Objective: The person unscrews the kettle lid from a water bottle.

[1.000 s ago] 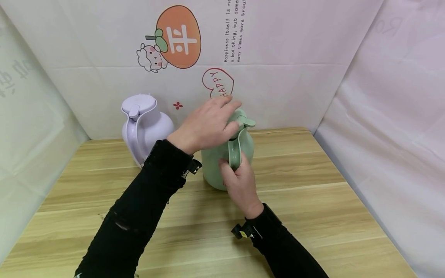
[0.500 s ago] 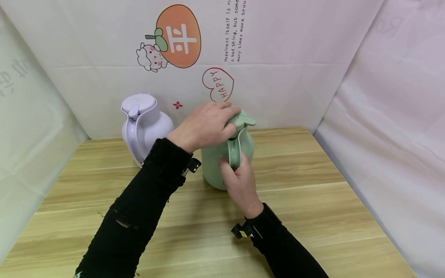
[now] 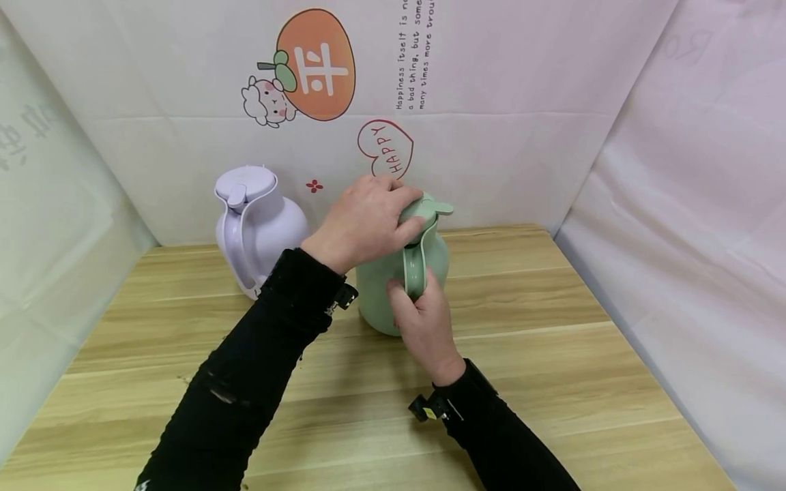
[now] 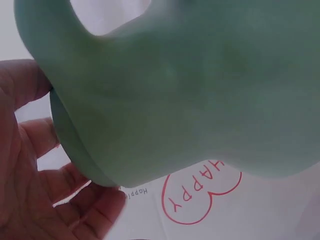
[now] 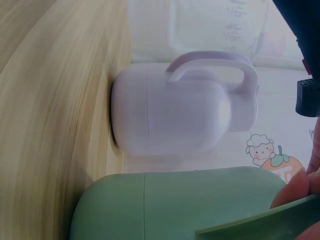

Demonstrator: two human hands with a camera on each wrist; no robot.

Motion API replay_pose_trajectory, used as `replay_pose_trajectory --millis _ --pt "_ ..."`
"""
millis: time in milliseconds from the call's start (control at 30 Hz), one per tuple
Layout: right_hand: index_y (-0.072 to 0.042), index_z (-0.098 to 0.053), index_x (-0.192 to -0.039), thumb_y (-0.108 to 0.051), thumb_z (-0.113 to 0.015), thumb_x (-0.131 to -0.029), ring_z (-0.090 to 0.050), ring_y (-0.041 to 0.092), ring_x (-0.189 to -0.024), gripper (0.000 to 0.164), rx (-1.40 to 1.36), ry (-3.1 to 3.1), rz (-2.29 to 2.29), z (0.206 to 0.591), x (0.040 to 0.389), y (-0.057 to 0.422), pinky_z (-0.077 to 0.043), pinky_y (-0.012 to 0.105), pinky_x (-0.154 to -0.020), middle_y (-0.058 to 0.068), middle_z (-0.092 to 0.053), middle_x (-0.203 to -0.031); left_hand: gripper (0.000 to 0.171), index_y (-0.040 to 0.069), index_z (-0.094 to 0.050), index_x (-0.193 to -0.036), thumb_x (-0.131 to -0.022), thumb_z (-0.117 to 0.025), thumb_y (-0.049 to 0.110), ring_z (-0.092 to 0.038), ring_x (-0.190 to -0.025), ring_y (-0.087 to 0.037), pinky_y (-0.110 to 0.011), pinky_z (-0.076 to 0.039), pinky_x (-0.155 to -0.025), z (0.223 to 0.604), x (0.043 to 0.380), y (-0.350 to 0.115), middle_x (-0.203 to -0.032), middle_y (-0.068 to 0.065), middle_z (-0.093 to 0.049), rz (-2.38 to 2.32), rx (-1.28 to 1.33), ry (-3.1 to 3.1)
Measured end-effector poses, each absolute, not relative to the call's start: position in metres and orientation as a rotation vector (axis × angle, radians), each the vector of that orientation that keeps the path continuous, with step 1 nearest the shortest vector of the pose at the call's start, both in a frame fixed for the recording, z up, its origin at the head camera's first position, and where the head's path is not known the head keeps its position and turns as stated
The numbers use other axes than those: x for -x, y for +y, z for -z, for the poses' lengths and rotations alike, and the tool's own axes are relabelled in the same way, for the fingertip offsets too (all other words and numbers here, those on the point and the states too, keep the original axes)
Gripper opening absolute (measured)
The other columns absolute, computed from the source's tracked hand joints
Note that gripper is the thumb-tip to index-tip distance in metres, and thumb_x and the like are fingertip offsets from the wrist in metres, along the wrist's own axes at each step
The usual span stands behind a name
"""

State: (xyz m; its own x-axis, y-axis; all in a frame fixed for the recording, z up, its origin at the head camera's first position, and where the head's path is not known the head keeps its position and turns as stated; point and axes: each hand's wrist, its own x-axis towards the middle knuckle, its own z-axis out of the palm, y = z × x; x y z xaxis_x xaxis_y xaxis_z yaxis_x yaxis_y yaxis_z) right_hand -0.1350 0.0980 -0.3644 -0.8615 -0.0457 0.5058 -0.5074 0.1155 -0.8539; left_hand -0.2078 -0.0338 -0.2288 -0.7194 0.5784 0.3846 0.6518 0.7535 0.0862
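Note:
A light green thermos jug (image 3: 383, 300) stands upright on the wooden table. My right hand (image 3: 426, 327) grips its handle (image 3: 415, 273), thumb on the left side. Over the jug's mouth, the fingers of my left hand (image 3: 368, 221) curl round the green lid (image 3: 430, 206), whose lever tab points right. A dark gap shows beneath the lid's near edge. In the left wrist view thumb and fingers hold the lid (image 4: 77, 145) by its edge. A pale purple jug (image 3: 270, 228) of the same kind, lid on, stands to the left, partly behind my left forearm.
The wooden tabletop (image 3: 344, 423) stretches in front of the jugs. A white cloth backdrop (image 3: 491, 150) with printed drawings and words rises right behind them. More white cloth hangs along the left and right table edges.
My left hand has come down from above the green jug and taken hold of its lid. The lever tab has shifted slightly upward in the view. My right hand has stayed on the handle.

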Motion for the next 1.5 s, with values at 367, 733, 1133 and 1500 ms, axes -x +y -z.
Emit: replay_pose_trajectory --millis 367,733,1133,1500 --pt "-0.012 -0.05 -0.091 -0.019 -0.057 -0.106 -0.05 0.02 -0.047 0.017 -0.511 -2.054 -1.786 0.363 0.134 0.098 -0.043 0.031 -0.049 0.003 -0.048 -0.056 0.044 0.018 -0.071 -0.124 -0.101 -0.054 0.052 -0.05 -0.09 -0.024 -0.038 -0.042 -0.084 0.23 0.208 -0.029 -0.097 -0.005 -0.06 0.229 0.843 -2.59" --pt "-0.012 -0.051 -0.096 -0.018 -0.057 -0.105 -0.051 0.02 -0.047 0.012 -0.498 -2.052 -1.783 0.365 0.135 0.098 -0.044 0.031 -0.049 0.004 -0.049 -0.057 0.039 0.015 -0.066 -0.111 -0.101 -0.058 0.052 -0.047 -0.087 -0.023 -0.036 -0.044 -0.07 0.23 0.21 -0.024 -0.096 -0.006 -0.05 0.33 0.82 -2.647" --pt "-0.012 -0.05 -0.092 -0.018 -0.056 -0.106 -0.051 0.021 -0.047 0.016 -0.521 -2.044 -1.782 0.364 0.134 0.098 -0.044 0.031 -0.049 0.003 -0.048 -0.056 0.044 0.011 -0.063 -0.108 -0.101 -0.057 0.054 -0.053 -0.086 -0.026 -0.038 -0.048 -0.073 0.23 0.208 -0.021 -0.097 -0.009 -0.055 0.248 0.787 -2.645" --pt "-0.011 -0.049 -0.09 -0.018 -0.056 -0.106 -0.05 0.019 -0.047 0.019 -0.525 -2.059 -1.756 0.365 0.135 0.098 -0.043 0.03 -0.05 0.002 -0.048 -0.056 0.048 0.01 -0.06 -0.104 -0.103 -0.054 0.057 -0.057 -0.09 -0.028 -0.039 -0.046 -0.092 0.23 0.206 -0.02 -0.091 -0.005 -0.059 0.145 0.788 -2.646"
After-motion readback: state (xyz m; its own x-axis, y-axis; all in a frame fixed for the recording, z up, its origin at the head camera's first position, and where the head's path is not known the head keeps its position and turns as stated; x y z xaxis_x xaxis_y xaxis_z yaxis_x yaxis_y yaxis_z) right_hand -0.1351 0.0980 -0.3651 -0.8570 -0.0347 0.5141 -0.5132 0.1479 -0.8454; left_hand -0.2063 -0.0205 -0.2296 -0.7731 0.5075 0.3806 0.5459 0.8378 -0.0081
